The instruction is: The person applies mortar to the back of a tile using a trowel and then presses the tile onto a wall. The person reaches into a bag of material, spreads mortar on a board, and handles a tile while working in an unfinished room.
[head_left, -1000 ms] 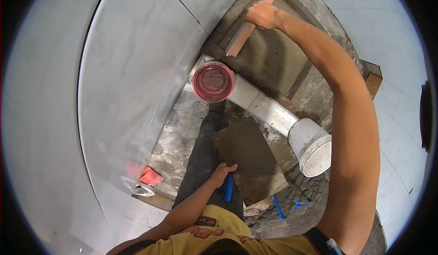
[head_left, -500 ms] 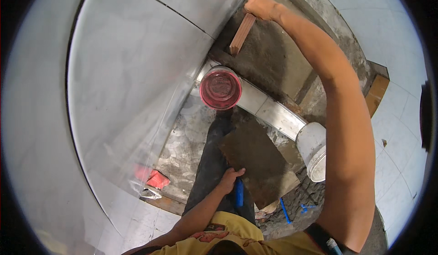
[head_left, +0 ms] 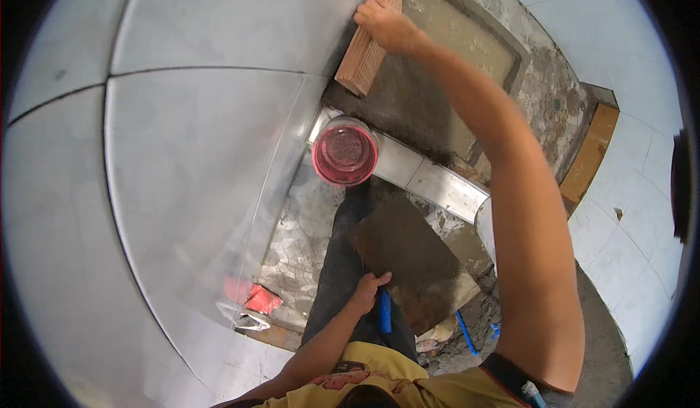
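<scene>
While grey wall tiles (head_left: 182, 153) fill the left of the view, a mortar-coated patch of wall (head_left: 430, 94) lies at upper right. Below it, a mortar-laden board (head_left: 415, 262) rests over the person's dark trouser leg. At the patch's left edge stands a ribbed wooden float (head_left: 368, 43), gripped near its top by the closed right hand (head_left: 386, 25). A red-rimmed cup (head_left: 345, 153) sits beside a metal strip. The left hand (head_left: 368, 291), fingers curled, grips a blue handle (head_left: 383, 317) at the board's near edge.

Bare forearms; a yellow shirt (head_left: 379, 379) with a red-orange print, dark trousers (head_left: 343, 277), and a dark band edged blue on the upper right arm.
</scene>
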`<action>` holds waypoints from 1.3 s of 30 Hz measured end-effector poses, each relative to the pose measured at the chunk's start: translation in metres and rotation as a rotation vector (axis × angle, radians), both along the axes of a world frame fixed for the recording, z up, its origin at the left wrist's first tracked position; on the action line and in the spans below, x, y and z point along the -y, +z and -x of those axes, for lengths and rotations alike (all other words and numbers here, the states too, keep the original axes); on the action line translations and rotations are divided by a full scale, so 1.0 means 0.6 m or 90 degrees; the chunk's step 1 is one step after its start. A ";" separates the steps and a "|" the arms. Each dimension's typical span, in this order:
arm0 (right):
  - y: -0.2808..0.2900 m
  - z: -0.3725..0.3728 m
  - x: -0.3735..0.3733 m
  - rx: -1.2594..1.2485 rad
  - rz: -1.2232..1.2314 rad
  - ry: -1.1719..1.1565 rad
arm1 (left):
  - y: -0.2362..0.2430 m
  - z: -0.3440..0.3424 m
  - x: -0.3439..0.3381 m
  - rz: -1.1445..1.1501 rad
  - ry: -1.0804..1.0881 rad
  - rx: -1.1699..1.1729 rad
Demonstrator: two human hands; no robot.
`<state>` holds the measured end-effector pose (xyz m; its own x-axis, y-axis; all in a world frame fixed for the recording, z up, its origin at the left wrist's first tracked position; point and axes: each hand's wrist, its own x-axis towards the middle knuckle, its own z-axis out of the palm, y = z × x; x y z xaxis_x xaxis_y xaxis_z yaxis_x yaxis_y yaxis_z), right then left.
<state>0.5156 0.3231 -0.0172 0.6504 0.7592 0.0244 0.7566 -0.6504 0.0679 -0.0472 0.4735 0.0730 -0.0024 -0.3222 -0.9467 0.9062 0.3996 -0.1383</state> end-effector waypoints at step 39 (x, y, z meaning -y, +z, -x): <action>-0.055 0.227 -0.204 -0.336 -0.569 -0.722 | -0.002 -0.004 -0.040 -0.036 0.037 -0.056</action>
